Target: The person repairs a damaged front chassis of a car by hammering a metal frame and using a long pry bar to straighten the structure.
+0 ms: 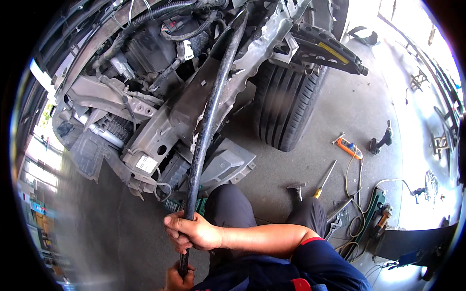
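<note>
A long black pry bar (206,128) slants up from my lap to the stripped front of a car. My right hand (196,231) is wrapped round its lower shaft, the forearm reaching across my body. Below it, at the bar's bottom end, my left hand (178,278) grips the same bar, partly cut off by the picture's edge. The bar's far end lies against the bent, torn metal frame rail (257,53); exactly where its tip touches, I cannot tell.
A front tyre (290,104) stands right of the rail. On the floor to the right lie a yellow-handled screwdriver (324,182), a hammer (297,188), an orange control box (349,148) with its cable, and a cordless power tool (382,138). A grey plastic panel (228,162) hangs near my knee.
</note>
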`<move>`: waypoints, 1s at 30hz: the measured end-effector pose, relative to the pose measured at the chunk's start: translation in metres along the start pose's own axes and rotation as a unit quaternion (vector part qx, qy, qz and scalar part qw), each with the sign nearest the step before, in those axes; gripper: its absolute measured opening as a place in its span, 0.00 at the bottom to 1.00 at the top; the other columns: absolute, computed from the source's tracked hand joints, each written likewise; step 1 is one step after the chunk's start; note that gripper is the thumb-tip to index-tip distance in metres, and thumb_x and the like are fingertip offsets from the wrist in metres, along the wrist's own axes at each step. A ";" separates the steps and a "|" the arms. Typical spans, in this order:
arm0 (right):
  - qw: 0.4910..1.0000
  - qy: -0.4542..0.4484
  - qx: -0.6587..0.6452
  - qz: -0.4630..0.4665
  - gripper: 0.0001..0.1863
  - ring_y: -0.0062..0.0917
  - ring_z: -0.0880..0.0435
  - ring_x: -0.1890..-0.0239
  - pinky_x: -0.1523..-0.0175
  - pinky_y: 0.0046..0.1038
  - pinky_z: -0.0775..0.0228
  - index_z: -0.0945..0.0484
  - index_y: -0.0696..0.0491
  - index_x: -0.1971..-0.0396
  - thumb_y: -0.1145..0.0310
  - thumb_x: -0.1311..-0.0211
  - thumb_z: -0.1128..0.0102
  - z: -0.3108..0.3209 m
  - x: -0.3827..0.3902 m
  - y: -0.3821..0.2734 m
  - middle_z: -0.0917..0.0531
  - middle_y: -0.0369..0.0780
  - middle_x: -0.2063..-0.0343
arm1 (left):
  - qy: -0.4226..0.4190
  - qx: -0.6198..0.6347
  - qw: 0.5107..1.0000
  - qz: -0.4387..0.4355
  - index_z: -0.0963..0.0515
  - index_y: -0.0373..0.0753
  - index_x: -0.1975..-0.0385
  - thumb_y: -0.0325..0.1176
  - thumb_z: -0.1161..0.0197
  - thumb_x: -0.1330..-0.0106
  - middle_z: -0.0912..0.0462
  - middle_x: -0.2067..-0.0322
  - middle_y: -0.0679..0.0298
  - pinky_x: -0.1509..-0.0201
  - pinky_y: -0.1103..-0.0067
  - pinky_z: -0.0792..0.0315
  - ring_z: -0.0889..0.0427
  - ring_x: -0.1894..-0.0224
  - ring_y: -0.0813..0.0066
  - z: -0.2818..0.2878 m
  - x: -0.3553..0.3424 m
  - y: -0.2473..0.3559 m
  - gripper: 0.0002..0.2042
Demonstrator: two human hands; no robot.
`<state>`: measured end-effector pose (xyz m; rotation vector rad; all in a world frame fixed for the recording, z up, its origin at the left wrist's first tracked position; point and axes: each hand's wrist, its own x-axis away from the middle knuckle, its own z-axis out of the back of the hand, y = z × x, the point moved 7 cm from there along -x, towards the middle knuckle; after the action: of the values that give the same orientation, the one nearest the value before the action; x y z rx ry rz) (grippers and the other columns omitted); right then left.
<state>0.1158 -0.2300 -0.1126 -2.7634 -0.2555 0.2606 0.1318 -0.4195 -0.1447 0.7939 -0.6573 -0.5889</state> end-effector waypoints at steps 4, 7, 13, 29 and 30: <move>1.000 -0.022 0.005 0.006 0.22 0.17 0.40 0.86 0.77 0.26 0.38 0.34 0.52 0.78 0.56 0.21 0.53 0.000 -0.002 0.003 0.39 0.31 0.87 | -0.007 -0.011 1.000 -0.010 0.20 0.32 0.70 0.31 0.39 0.39 0.20 0.81 0.63 0.70 0.75 0.25 0.19 0.77 0.75 0.001 0.004 -0.020 0.08; 1.000 -0.024 0.007 0.000 0.22 0.17 0.40 0.85 0.77 0.26 0.38 0.34 0.51 0.78 0.57 0.21 0.54 0.002 -0.002 0.001 0.40 0.31 0.87 | -0.002 -0.033 0.999 0.006 0.20 0.33 0.69 0.32 0.38 0.38 0.19 0.80 0.62 0.69 0.75 0.25 0.20 0.77 0.74 0.002 0.004 -0.025 0.08; 1.000 0.014 0.012 -0.017 0.22 0.17 0.40 0.84 0.76 0.25 0.37 0.33 0.52 0.77 0.57 0.21 0.51 0.010 0.003 -0.011 0.38 0.31 0.85 | 0.007 -0.048 0.999 -0.012 0.19 0.33 0.69 0.32 0.37 0.37 0.19 0.80 0.62 0.69 0.73 0.25 0.19 0.77 0.73 -0.004 -0.010 -0.015 0.08; 0.984 0.060 0.111 0.126 0.19 0.24 0.23 0.68 0.49 0.35 0.23 0.29 0.53 0.60 0.50 0.20 0.56 0.022 -0.006 -0.075 0.26 0.36 0.74 | 0.038 -0.093 0.995 -0.004 0.15 0.39 0.58 0.36 0.34 0.34 0.14 0.67 0.51 0.57 0.65 0.23 0.15 0.65 0.60 0.022 -0.014 -0.066 0.10; 0.982 0.050 0.117 0.141 0.21 0.24 0.24 0.69 0.51 0.34 0.23 0.30 0.53 0.61 0.49 0.19 0.58 0.019 -0.008 -0.075 0.27 0.36 0.75 | 0.038 -0.105 0.994 0.006 0.15 0.38 0.59 0.36 0.34 0.34 0.13 0.67 0.51 0.57 0.65 0.23 0.15 0.65 0.59 0.031 -0.014 -0.052 0.10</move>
<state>0.0930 -0.1564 -0.1018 -2.5623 0.1843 0.2078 0.0885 -0.4536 -0.1733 0.6126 -0.5199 -0.6035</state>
